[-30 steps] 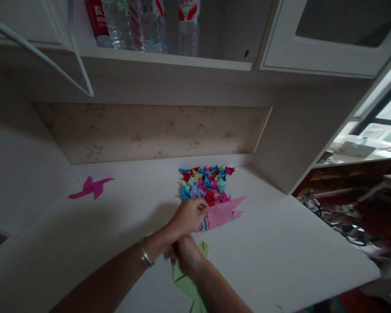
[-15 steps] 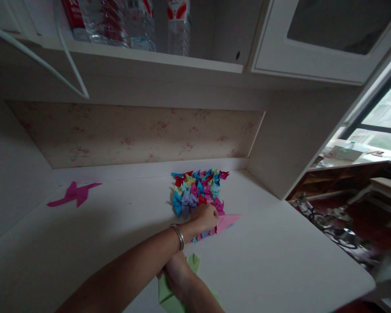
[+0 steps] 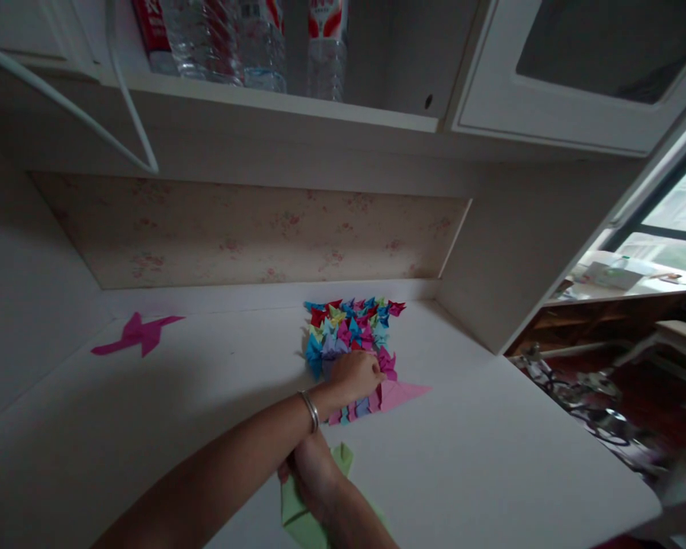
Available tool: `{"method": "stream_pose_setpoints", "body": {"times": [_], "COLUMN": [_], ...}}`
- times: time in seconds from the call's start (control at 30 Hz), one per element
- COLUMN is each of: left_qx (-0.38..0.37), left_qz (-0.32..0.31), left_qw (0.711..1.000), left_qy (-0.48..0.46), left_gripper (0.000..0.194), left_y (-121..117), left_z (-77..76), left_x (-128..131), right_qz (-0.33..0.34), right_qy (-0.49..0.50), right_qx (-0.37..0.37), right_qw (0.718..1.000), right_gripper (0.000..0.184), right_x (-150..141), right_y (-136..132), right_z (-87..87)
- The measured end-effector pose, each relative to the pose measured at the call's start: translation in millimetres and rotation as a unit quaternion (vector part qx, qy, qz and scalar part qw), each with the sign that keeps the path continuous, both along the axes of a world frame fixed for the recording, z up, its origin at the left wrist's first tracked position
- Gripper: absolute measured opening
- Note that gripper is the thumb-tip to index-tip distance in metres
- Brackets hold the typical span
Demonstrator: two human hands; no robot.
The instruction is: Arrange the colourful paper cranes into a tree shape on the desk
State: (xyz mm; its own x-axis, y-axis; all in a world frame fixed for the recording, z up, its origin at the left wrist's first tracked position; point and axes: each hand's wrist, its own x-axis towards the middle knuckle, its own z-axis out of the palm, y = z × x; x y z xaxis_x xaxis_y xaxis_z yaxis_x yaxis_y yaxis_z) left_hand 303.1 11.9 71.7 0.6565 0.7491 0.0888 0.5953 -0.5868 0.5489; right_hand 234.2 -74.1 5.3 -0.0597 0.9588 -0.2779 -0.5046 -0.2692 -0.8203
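Observation:
My left hand [image 3: 353, 377], with a silver bangle at the wrist, reaches across over a cluster of small folded-paper cranes [image 3: 343, 334]. Its fingers are closed in a pinch beside a magenta crane [image 3: 387, 364] and the upper left corner of a pink folded paper [image 3: 401, 395]; what is between them, if anything, is hidden. Below, my right hand [image 3: 314, 467] passes under the left forearm. Its curled fingers are around a light green folded paper [image 3: 300, 518], partly covered by the hand. More folded pieces [image 3: 361, 407] lie in a row under the left wrist.
A lone magenta paper crane [image 3: 138, 334] lies at the left on the white tabletop [image 3: 492, 450]. Overhead, a shelf [image 3: 377, 114] holds plastic bottles [image 3: 327, 53]. A white cable [image 3: 131, 114] hangs at upper left. A side panel [image 3: 492, 252] bounds the desk at right.
My left hand has drawn back slightly to the left, showing more of the row of folded pieces and its own fingertips. The right hand stays on the green paper. The view has shifted slightly.

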Motion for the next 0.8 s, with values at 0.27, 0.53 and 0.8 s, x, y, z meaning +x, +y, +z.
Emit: {"method": "stream_pose_setpoints", "body": {"times": [0.27, 0.53, 0.8], "left_qx": [-0.044, -0.174, -0.246], "left_qz": [0.053, 0.211, 0.294], "left_qw": [0.993, 0.942, 0.883], "left_qy": [-0.093, -0.194, -0.272], "left_gripper": [0.028, 0.03, 0.034], "left_y": [11, -19, -38], "left_z": [13.9, -40.1, -45.5], "left_x": [-111, -264, -312], "right_qz": [0.047, 0.09, 0.178], "right_qy": [0.001, -0.144, -0.277], "right_qx": [0.015, 0.043, 0.029], "right_qw": [0.999, 0.985, 0.944], "right_gripper": [0.027, 0.032, 0.033], "right_x": [5, 0, -14], "right_y": [0, -4, -6], "right_z": [5.0, 2.8, 14.8]}}
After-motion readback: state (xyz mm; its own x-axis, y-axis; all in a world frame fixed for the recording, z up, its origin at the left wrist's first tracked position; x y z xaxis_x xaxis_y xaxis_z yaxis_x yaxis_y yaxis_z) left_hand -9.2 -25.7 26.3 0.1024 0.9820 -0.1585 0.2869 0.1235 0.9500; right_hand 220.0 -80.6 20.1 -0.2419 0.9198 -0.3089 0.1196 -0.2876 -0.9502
